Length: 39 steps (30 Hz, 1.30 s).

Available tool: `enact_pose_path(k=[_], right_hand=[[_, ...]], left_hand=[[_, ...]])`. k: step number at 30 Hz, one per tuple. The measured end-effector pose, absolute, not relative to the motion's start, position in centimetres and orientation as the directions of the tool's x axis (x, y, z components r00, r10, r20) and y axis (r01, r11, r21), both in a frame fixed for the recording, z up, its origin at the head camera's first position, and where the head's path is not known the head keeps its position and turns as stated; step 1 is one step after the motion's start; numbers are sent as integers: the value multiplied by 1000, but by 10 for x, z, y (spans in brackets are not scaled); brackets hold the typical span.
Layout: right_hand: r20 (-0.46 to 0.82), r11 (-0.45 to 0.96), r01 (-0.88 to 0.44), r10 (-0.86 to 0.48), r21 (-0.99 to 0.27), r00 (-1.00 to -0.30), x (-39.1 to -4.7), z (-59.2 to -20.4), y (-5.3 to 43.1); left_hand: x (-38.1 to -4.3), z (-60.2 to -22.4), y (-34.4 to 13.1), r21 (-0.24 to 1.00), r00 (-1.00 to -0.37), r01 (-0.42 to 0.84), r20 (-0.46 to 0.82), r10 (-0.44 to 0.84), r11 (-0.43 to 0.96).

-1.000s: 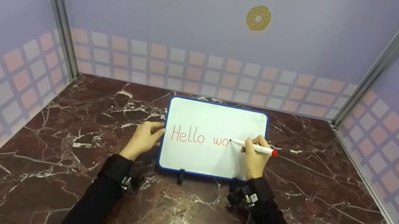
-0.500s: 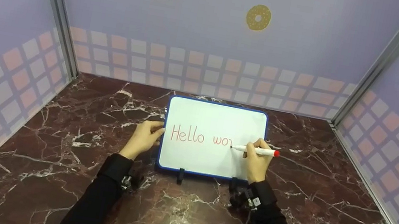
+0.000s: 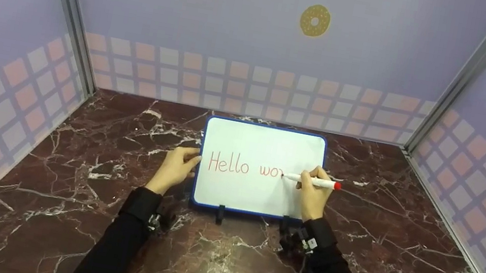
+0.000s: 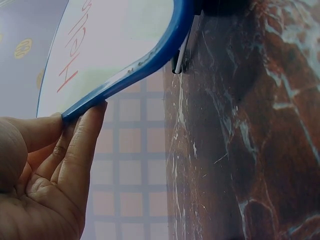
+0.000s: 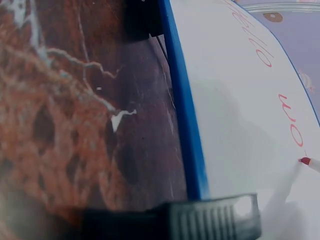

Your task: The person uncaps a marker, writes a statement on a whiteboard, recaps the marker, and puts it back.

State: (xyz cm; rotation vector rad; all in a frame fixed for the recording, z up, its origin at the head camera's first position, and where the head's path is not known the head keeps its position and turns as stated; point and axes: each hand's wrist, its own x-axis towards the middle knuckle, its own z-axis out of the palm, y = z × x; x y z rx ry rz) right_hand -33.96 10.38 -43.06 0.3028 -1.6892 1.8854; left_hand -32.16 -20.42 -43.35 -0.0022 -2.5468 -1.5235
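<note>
A blue-framed whiteboard (image 3: 243,194) leans upright on a black stand, with "Hello wo" and the start of another letter in red. At its left edge my left hand (image 3: 175,169) pinches the frame; in the left wrist view the thumb lies in front and the fingers (image 4: 82,145) behind. My right hand (image 3: 314,196) holds a white marker (image 3: 319,183) with a red end, roughly level, between thumb and fingers. The marker's red tip (image 5: 305,161) is right at the board surface, just past the "o". The right hand itself is out of the right wrist view.
Black stand feet (image 3: 220,214) stick out below the board. The dark red marbled tabletop (image 3: 219,272) reaches back to a purple patterned wall (image 3: 251,33), with side walls and metal posts (image 3: 472,72) at both corners.
The marker tip has moved right from the "o", down, then slightly back up, and a red stroke has appeared after the "o". The left hand keeps its hold on the frame.
</note>
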Motion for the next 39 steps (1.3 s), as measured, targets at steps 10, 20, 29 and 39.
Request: enact_pose_path(k=[10, 20, 29, 39], right_hand=[[526, -49, -566, 310, -823, -792, -342, -429, 104], [468, -125, -535, 348, -836, -812, -345, -423, 110], [464, -144, -529, 326, -837, -824, -350, -421, 111], [466, -130, -533, 343, -836, -815, -354, -423, 113]], left_hand=[[-323, -435, -204, 882, -987, 80, 135, -88, 464], [-322, -433, -205, 880, -986, 96, 149, -80, 465], [-322, -434, -206, 879, -984, 103, 159, -83, 465], [-321, -434, -205, 879, -984, 104, 159, -79, 465]])
